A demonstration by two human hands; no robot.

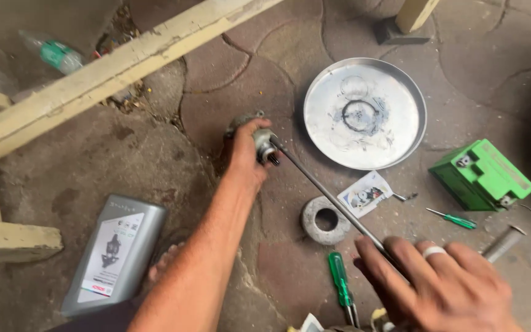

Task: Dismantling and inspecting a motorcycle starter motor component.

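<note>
So you're down on a rough stone floor (93, 160), dark worn slabs with cracks between them, and pale wooden beams (124, 61) run across the top left. Your left hand (247, 154) is clenched around a small grey metal part (259, 138), pinning it to the floor about mid-frame. A long thin metal rod (327, 193) has one end seated in that part, and it slants down to the right into your right hand (444, 283), which has a white ring on one finger. That hand lies over the rod's lower end with the fingers spread forward; can't tell from here whether it's really gripping or just resting on it.

Just under the rod sits a round grey stone ring (326, 220) with a hole through it, and beside that a small printed card (364, 193). A green-handled screwdriver (341, 286) lies near the bottom edge by your right hand, and a smaller green screwdriver (453, 218) is off to the right. Above the rod there's a big round metal tray (401, 141), smudged with dark rings. A green boxy battery (480, 175) sits at the right, a grey oil can (115, 255) lies flat at the lower left, and a plastic bottle (53, 54) is tucked behind the beam.
</note>
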